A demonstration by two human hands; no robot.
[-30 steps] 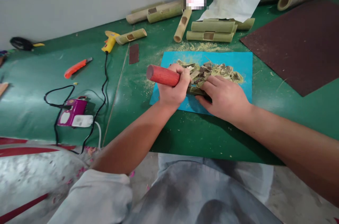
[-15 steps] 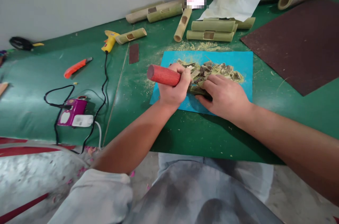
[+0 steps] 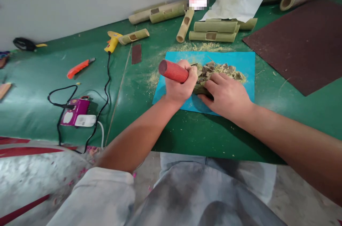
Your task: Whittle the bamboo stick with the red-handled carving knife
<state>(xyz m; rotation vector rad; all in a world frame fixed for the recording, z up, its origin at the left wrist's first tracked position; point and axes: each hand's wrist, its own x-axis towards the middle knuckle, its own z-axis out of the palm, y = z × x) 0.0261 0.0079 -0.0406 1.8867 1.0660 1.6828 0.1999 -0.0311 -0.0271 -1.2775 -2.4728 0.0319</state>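
My left hand (image 3: 181,85) is closed around a tool with a thick red wooden handle (image 3: 174,71). The handle's butt end points up and to the left, while the working end is hidden behind my fingers. Fingers of my right hand (image 3: 227,92) are wrapped over a dark green bamboo piece (image 3: 200,89), mostly covered by both hands. That piece lies over a blue sheet (image 3: 250,62), pressed between the two hands. Just beyond my fingers is a heap of bamboo chips and shavings (image 3: 229,72).
Cut bamboo tubes (image 3: 213,26) with openings lie along the back of the green table (image 3: 197,133). To the left are a yellow glue gun (image 3: 112,42), an orange utility knife (image 3: 78,68) and a purple power strip (image 3: 76,112) with cables. A dark brown sheet (image 3: 299,48) lies right.
My left hand and the red handle have shifted slightly right, closer to my right hand, and the handle stands a little steeper. My right hand stays on the bamboo.
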